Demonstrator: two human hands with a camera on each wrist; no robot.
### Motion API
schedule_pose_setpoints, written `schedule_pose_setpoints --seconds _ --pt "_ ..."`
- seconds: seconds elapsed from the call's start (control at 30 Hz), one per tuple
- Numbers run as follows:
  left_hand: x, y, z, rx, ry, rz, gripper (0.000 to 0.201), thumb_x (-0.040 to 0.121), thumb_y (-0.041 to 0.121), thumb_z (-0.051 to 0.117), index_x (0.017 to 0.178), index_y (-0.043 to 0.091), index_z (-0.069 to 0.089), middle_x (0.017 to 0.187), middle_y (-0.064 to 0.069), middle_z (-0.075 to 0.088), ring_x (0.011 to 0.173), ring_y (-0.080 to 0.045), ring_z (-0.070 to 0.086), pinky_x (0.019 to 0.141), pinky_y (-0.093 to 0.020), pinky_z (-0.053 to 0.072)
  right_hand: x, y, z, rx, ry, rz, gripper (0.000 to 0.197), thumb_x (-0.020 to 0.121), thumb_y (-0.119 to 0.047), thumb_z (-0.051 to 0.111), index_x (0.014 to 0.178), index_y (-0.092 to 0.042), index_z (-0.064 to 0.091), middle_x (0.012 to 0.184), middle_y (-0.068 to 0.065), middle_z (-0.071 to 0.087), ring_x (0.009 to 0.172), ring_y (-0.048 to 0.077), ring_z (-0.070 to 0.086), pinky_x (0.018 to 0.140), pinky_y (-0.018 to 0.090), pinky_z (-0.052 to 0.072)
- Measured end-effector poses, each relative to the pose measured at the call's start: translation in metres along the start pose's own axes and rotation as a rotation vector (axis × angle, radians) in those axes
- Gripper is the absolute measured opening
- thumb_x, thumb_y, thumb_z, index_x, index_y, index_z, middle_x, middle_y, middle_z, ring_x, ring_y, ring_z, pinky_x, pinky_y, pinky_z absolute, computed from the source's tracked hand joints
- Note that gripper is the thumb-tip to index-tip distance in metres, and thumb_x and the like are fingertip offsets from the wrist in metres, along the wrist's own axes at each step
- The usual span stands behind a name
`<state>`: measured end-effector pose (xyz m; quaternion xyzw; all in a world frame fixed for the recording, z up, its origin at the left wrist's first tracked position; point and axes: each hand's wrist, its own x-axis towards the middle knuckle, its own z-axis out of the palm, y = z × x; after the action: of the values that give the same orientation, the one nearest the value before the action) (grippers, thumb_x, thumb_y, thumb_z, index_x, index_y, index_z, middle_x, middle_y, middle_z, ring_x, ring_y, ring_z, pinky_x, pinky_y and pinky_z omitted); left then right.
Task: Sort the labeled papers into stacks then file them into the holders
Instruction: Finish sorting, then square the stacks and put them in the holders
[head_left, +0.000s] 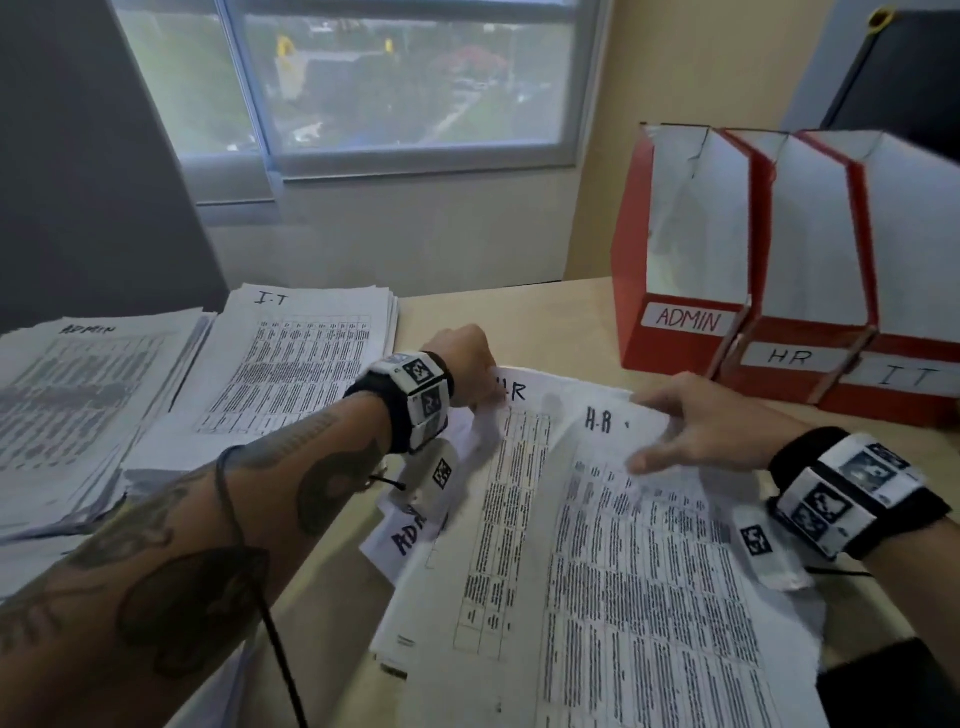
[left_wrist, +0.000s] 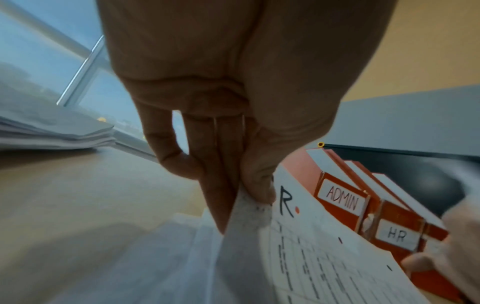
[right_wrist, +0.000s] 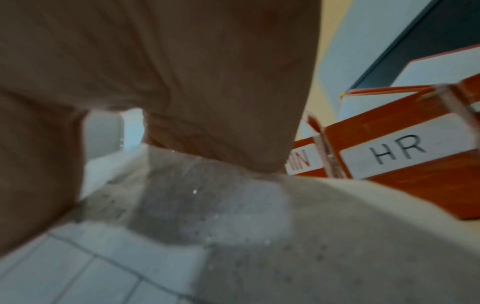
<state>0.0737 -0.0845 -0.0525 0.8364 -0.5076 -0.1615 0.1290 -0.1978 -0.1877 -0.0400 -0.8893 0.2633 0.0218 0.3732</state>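
A: "Sorting nearly done? HR sheets (head_left: 597, 545) lie nearest, loose."
B: "Not quite. The left hand (head_left: 462, 358) pinches one sheet's corner; the right hand (head_left: 711, 421) lies spread on another. An ADMIN sheet (head_left: 402, 540) peeks out underneath."
A: "Farther back?"
B: "ADMIN stack (head_left: 78, 389) and IT stack (head_left: 311, 353) look built. The holders (head_left: 670, 348) look unfilled; filing remains."

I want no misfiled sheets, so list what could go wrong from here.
1. An ADMIN sheet lies partly under the lower HR sheet; it could get swept along with it.
2. The left hand pinches only that sheet's corner, a thin grip that could tear or crease it.
3. The top HR sheet buckles under the right hand and may crumple.
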Motion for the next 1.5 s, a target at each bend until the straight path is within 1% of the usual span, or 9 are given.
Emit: schedule_pose_setpoints --seconds 0.23,0.43,0.57,0.7,0.83,0.97,1.07,1.33,1.5 --pt "-0.044 0.004 0.002 -0.259 -0.289 0.273 0.036 0.078 0.025 0.091 0.104 0.033 0.068 0.072 0.013 0.076 0.065 -0.005 0.065 0.078 -0.026 0.053 0.007 -0.012 0.023 -0.288 0.168 -0.144 0.017 0.076 -0.037 0.09 0.083 -0.04 0.075 0.128 -0.027 0.058 0.118 0.002 0.056 0.103 0.037 0.046" --pt "-0.015 -0.015 -0.009 -0.208 -0.297 0.196 0.039 0.091 -0.008 0.066 0.12 0.017 0.072 0.112 0.0 0.079 0.087 -0.011 0.072 0.098 -0.033 0.056 0.004 -0.01 0.035 -0.145 0.203 -0.104 0.046 0.076 0.005 0.084 0.076 -0.033 0.059 0.085 -0.013 0.073 0.078 0.006 0.071 0.063 0.034 0.062" --pt "0.011 -0.007 0.002 0.144 -0.1 0.132 0.072 0.086 0.037 0.083 0.149 0.02 0.051 0.147 0.0 0.059 0.126 -0.021 0.059 0.111 -0.035 0.045 -0.001 -0.008 0.034 -0.066 0.245 -0.168 0.064 0.072 0.006 0.088 0.104 -0.039 0.054 0.077 0.0 0.07 0.07 0.017 0.071 0.057 0.042 0.061" --pt "0.027 0.017 0.011 0.278 -0.294 0.165 0.113 0.069 0.044 0.095 0.161 0.023 0.032 0.161 -0.003 0.042 0.146 -0.028 0.043 0.119 -0.044 0.038 -0.004 -0.001 0.025 -0.198 0.281 -0.229 0.022 0.074 -0.015 0.091 0.076 -0.032 0.077 0.081 -0.012 0.072 0.075 0.009 0.069 0.066 0.046 0.06" --pt "0.033 0.016 0.008 0.299 -0.175 0.139 0.096 0.051 0.049 0.101 0.134 0.028 0.057 0.128 0.005 0.056 0.118 -0.025 0.057 0.102 -0.043 0.052 -0.013 0.009 0.015 -0.133 0.237 -0.177 0.013 0.08 -0.025 0.089 0.083 -0.033 0.08 0.093 -0.014 0.075 0.082 0.01 0.073 0.068 0.041 0.063" --pt "0.028 0.006 -0.001 0.191 0.088 0.172 0.027 0.078 0.041 0.088 0.091 0.033 0.066 0.102 0.006 0.063 0.099 -0.023 0.062 0.083 -0.034 0.052 -0.011 0.008 0.015 -0.099 0.226 -0.134 0.018 0.081 -0.019 0.088 0.08 -0.033 0.077 0.088 -0.022 0.075 0.077 0.002 0.073 0.066 0.031 0.061" --pt "0.022 -0.002 -0.004 0.143 0.117 0.142 0.025 0.082 0.026 0.083 0.065 0.037 0.07 0.092 0.002 0.073 0.093 -0.023 0.067 0.082 -0.033 0.056 0.0 0.0 0.017 -0.138 0.221 -0.114 0.015 0.081 -0.022 0.089 0.08 -0.031 0.078 0.083 -0.017 0.076 0.074 0.002 0.073 0.067 0.032 0.06" --pt "-0.006 -0.005 -0.014 0.303 0.185 0.165 0.011 0.08 0.043 0.085 0.089 0.037 0.084 0.099 0.005 0.076 0.09 -0.023 0.069 0.07 -0.032 0.056 0.014 -0.005 0.029 -0.226 0.109 -0.037 0.011 0.084 -0.028 0.086 0.083 -0.036 0.078 0.089 -0.02 0.075 0.087 -0.002 0.069 0.088 0.038 0.059" --pt "-0.022 0.015 -0.032 0.191 0.202 0.238 0.005 0.081 0.035 0.086 0.083 0.032 0.083 0.085 0.004 0.076 0.082 -0.021 0.07 0.072 -0.032 0.057 0.013 -0.016 0.026 -0.354 0.247 -0.15 0.009 0.081 -0.03 0.084 0.084 -0.035 0.077 0.146 -0.018 0.048 0.13 0.01 0.048 0.103 0.044 0.046"
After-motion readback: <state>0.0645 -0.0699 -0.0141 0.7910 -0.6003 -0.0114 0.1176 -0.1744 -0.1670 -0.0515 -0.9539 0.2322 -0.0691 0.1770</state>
